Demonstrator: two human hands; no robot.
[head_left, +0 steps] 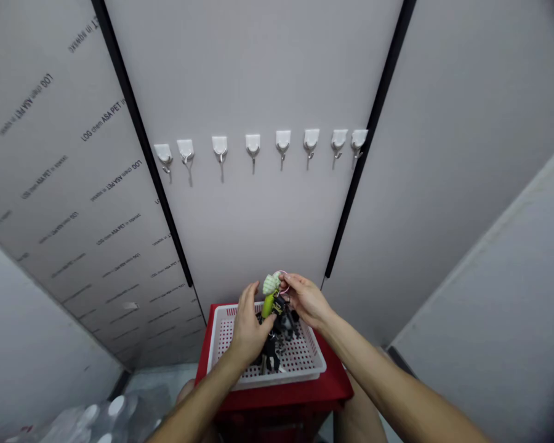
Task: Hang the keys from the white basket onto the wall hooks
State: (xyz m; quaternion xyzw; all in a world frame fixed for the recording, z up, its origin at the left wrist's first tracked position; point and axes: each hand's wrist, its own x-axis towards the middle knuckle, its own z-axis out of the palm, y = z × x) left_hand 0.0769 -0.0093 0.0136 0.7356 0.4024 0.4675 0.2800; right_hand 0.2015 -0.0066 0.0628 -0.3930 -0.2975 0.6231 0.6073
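Note:
Over the basket, my right hand (307, 300) is closed, thumb and fingers pinching a keychain by its thin pink loop (286, 284). From it hang a pale green ribbed charm (271, 283) and a yellow-green piece (268, 306), with dark parts below. My left hand (249, 329) is on the other side of the bunch, its fingers and thumb apart. The thumb is close to the yellow-green piece; whether it touches cannot be made out. Beneath both hands, a white perforated basket (314, 369) holds a jumble of dark items (271, 357), partly hidden by the left hand.
The basket rests on a red stool (337, 384). Several white adhesive hooks (253, 144) line the pale wall panel ahead, between two black strips (143, 135). Printed panelling (87, 203) stands at the left. Wrapped bottles (106, 418) are on the floor at lower left.

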